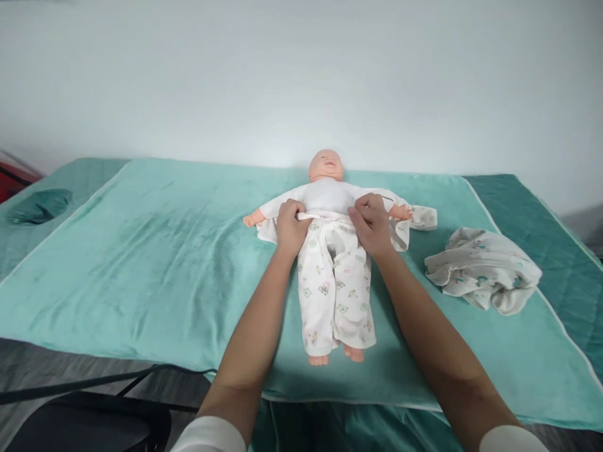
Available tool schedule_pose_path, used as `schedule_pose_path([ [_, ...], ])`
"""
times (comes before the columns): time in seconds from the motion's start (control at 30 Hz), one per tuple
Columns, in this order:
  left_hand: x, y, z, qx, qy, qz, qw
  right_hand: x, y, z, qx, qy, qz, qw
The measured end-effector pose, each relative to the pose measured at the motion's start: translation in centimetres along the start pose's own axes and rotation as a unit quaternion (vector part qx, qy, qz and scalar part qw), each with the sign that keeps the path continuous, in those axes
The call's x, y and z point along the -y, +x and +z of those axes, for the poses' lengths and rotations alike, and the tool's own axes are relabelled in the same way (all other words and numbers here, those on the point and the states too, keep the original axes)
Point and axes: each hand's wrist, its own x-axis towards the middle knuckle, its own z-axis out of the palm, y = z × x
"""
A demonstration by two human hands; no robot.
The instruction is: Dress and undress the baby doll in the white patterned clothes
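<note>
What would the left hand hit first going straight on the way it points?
Probably the white top on the doll, just beyond the waist of the patterned trousers that the left hand grips; its height above the top is unclear from this one view.

Treatment or training room, green-covered massage bed [141, 251], face hole [40, 206], baby doll [326, 193]

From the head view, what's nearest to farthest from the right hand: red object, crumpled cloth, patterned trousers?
1. Patterned trousers: waist in the right hand.
2. Crumpled cloth: off to the right.
3. Red object: at the far-left edge.
</note>
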Motion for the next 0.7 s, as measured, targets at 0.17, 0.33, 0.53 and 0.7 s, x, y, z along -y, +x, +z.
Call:
schedule_pose_path([
  [0.17,0.4,0.0,0.2,-0.010,-0.009,-0.025,1.000,0.9,-2.4,-1.7,0.078,0.053,0.026,0.995],
  [0.33,0.7,-0.3,0.4,-0.047,-0.001,-0.017,0.999,-0.8,-3.0,-2.0,0.112,0.042,0.132,0.984],
  [0.53,0.1,-1.2,0.0,-0.073,0.029,-0.010,0.997,-1.4,-3.6,-2.7,0.209,0.112,0.171,0.956],
  [0.7,-0.5,-2.7,-0.7,-0.063,0.015,-0.006,0.998,-1.1,-3.9,-2.1,0.158,0.068,0.212,0.962],
])
